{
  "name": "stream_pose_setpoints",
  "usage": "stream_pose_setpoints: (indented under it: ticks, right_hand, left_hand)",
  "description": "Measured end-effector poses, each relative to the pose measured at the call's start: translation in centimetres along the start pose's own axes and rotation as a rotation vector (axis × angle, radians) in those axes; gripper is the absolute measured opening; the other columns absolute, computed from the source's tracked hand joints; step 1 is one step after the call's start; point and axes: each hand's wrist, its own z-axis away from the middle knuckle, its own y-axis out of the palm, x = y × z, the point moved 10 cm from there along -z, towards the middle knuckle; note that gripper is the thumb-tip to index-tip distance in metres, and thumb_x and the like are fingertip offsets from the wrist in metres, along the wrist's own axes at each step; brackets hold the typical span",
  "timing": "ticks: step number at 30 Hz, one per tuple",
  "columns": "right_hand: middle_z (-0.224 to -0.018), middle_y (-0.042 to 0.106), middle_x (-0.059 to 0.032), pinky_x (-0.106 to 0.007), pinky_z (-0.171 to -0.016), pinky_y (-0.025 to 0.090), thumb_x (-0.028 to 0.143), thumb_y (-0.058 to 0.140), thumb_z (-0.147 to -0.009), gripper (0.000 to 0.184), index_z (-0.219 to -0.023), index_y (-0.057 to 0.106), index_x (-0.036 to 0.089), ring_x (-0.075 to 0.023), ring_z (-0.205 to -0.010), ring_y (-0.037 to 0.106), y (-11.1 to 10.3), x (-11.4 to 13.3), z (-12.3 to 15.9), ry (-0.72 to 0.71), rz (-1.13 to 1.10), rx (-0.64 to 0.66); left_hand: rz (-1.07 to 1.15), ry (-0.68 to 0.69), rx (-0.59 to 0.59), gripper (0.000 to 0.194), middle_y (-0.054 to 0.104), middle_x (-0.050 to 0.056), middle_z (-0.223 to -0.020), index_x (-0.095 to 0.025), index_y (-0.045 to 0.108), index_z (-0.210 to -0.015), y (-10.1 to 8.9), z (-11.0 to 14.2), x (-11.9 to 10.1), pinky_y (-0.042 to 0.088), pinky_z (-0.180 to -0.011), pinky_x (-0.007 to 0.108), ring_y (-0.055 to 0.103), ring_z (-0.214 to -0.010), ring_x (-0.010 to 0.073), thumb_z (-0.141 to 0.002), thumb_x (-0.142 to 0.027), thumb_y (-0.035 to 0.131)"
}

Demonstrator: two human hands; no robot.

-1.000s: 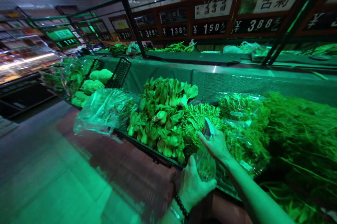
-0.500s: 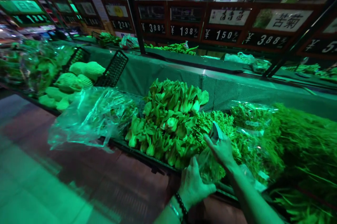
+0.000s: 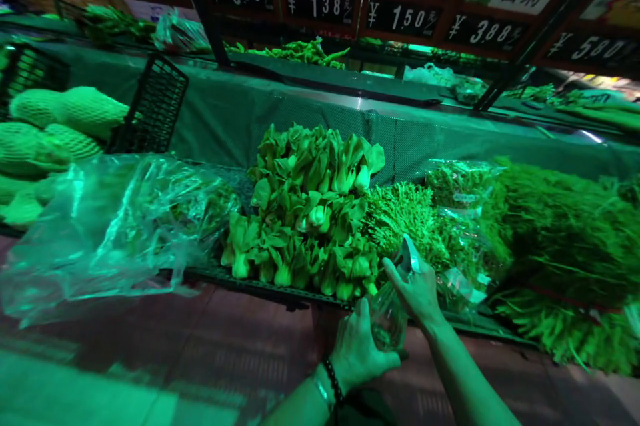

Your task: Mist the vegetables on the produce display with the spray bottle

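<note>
A clear spray bottle (image 3: 387, 309) sits at the front edge of a produce shelf (image 3: 260, 285), the left hand (image 3: 357, 349) wrapping its fingers around the body while the right hand (image 3: 419, 289) grips the nozzle head. Just behind lie piled bok choy (image 3: 305, 213), frilly greens (image 3: 407, 216) and bagged vegetables (image 3: 110, 226).

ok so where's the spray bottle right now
In the head view, the spray bottle is low and right of centre, held between the left hand and right hand, just in front of the bok choy pile.
</note>
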Motion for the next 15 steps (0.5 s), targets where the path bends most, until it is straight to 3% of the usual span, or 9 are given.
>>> stream_pose_setpoints:
  ticks: [2,5,10,15]
  right_hand:
    - [-0.082,0.076,-0.0054,-0.036,-0.064,0.056,0.063,0.066,-0.101,0.061,-0.137,0.072,0.014,-0.0244,-0.066,0.071,-0.7,0.3,1.7,-0.016,0.017,-0.033]
    - [-0.084,0.074,-0.004,-0.036,-0.068,0.058,0.06,0.065,-0.104,0.066,-0.149,0.065,0.012,-0.0231,-0.068,0.071,-1.3,1.1,4.2,-0.067,-0.006,-0.06]
    - [-0.1,0.078,-0.0082,-0.037,-0.075,0.062,0.06,0.066,-0.106,0.068,-0.155,0.059,0.013,-0.0239,-0.077,0.073,-0.5,1.3,8.1,-0.08,-0.037,-0.013]
    - [-0.097,0.08,-0.01,-0.036,-0.073,0.062,0.053,0.06,-0.108,0.068,-0.161,0.057,0.01,-0.0261,-0.079,0.077,0.0,2.0,12.5,-0.076,0.058,-0.04]
  left_hand:
    - [0.031,-0.014,0.039,0.114,0.079,0.021,-0.138,-0.021,0.045,-0.15,0.4,1.3,0.0,0.063,-0.109,0.076,0.077,-0.125,0.0546,-0.055,-0.042,0.103]
    - [0.063,0.004,0.048,0.112,0.079,0.02,-0.141,-0.021,0.046,-0.147,0.7,3.3,-0.1,0.062,-0.111,0.075,0.076,-0.128,0.0534,-0.053,-0.039,0.104]
    - [0.061,-0.03,0.037,0.102,0.082,0.02,-0.132,-0.022,0.05,-0.14,1.7,7.3,1.6,0.064,-0.106,0.071,0.08,-0.12,0.0517,-0.053,-0.038,0.102]
    - [0.091,-0.1,0.021,0.091,0.086,0.01,-0.114,-0.027,0.052,-0.128,2.1,11.6,3.4,0.067,-0.094,0.06,0.083,-0.108,0.0453,-0.052,-0.037,0.1]
